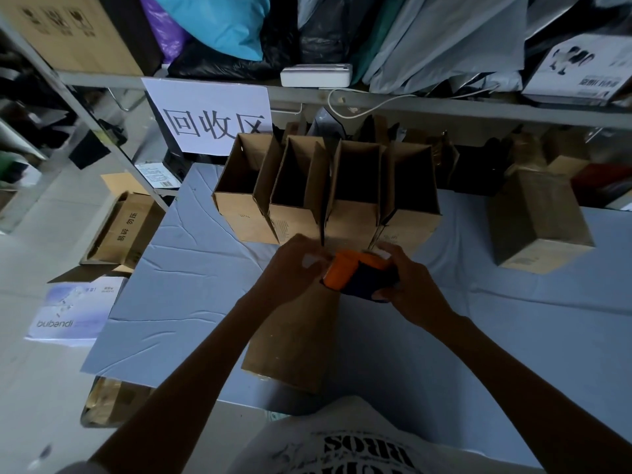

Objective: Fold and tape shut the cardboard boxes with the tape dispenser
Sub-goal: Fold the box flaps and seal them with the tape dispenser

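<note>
An orange and dark blue tape dispenser (pixel 357 274) sits at the far end of a closed cardboard box (pixel 290 340) lying in front of me on the table. My right hand (pixel 407 282) grips the dispenser from the right. Beside it, my left hand (pixel 294 265) has its fingers curled at the dispenser's left edge, pinching what looks like the pale tape end. Behind them stands a row of several open-topped cardboard boxes (pixel 246 186), flaps up. A closed box (pixel 537 220) stands alone at the right.
The table wears a wrinkled pale blue cover (pixel 191 268). A metal shelf (pixel 410 104) behind carries bags, a white device and a paper sign (pixel 212 118). On the floor at left lie a cardboard box (pixel 123 230) and a white printed box (pixel 75 309).
</note>
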`<state>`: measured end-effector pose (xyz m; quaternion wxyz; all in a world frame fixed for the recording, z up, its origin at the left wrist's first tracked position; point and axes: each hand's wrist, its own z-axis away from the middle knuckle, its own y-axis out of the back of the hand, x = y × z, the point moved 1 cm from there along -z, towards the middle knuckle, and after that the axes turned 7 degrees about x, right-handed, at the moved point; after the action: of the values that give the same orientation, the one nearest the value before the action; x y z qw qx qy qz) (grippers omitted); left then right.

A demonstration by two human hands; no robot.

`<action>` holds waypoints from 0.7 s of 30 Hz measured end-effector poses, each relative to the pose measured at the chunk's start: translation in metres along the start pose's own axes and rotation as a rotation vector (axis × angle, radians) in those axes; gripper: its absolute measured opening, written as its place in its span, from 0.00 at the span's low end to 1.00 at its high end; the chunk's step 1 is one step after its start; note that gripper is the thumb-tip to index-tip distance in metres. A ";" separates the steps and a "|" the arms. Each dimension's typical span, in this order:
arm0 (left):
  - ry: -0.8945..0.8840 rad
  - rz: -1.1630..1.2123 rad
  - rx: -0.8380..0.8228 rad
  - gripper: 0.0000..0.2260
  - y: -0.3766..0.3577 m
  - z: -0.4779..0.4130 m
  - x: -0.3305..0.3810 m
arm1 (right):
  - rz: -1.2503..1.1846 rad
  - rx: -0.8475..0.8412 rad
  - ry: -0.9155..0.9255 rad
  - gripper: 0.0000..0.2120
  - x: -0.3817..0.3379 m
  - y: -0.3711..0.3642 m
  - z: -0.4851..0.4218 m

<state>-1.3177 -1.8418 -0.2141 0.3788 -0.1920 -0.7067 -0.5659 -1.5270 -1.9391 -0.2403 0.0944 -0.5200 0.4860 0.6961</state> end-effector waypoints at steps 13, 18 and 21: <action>0.455 0.542 -0.159 0.08 0.001 -0.011 -0.005 | 0.145 0.014 0.045 0.29 -0.003 -0.008 -0.009; 0.469 0.479 -0.197 0.03 -0.001 -0.012 -0.004 | 0.374 0.149 0.245 0.25 -0.006 -0.003 -0.009; 0.515 0.424 -0.140 0.03 -0.005 -0.014 -0.004 | 0.375 0.129 0.260 0.28 -0.012 -0.001 -0.012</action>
<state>-1.3144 -1.8558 -0.2195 0.6400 -0.2107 -0.4917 -0.5516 -1.5140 -1.9432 -0.2307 -0.0670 -0.4986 0.6256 0.5963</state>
